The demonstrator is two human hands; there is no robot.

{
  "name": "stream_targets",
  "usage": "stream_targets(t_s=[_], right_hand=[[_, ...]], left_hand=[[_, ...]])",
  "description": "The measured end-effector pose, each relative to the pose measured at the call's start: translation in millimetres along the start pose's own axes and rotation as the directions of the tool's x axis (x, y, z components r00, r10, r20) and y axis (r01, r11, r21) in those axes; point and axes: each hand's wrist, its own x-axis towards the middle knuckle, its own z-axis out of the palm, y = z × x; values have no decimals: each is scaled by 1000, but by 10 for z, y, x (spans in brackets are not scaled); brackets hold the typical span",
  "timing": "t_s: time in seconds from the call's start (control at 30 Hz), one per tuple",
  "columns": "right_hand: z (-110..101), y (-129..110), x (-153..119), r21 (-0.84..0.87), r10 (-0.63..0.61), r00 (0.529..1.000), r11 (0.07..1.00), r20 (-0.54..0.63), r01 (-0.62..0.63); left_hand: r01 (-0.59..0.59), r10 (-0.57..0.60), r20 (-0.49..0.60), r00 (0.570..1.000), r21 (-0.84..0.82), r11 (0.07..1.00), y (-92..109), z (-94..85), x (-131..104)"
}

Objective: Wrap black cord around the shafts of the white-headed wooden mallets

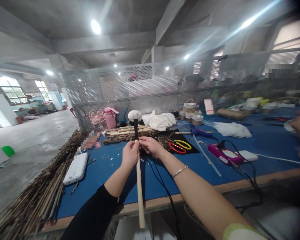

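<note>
Pinching the pale, round wooden stick, the left hand steadied it while the right hand apparently gripped its black, tape-like wrapping.

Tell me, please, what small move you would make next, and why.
Perhaps press the black covering snug against the wooden stick with the right hand, since the black gives way to bare wood near its fingertips, while the left hand grips there too.

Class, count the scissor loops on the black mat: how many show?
2: the red loop, nearer the wearer, and the yellow loop beyond it, both to the right of the right hand. That hand could hide more.
</note>
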Motion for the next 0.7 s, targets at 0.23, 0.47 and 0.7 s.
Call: stream_targets(t_s=[0.23, 0.47, 0.7], right_hand=[[8, 21, 36, -43, -127, 991, 991, -38, 126], [-92, 4, -19, -99, -2, 1000, 995, 27, 5], [5, -26, -20, -97, -48, 997, 994, -61, 42]], left_hand=[[29, -26, 42, 999, -60, 998, -37, 10, -4], [262, -202, 262, 944, -220, 940, 9, 13, -23], [177, -162, 117, 980, -137, 975, 47, 23, -44]])
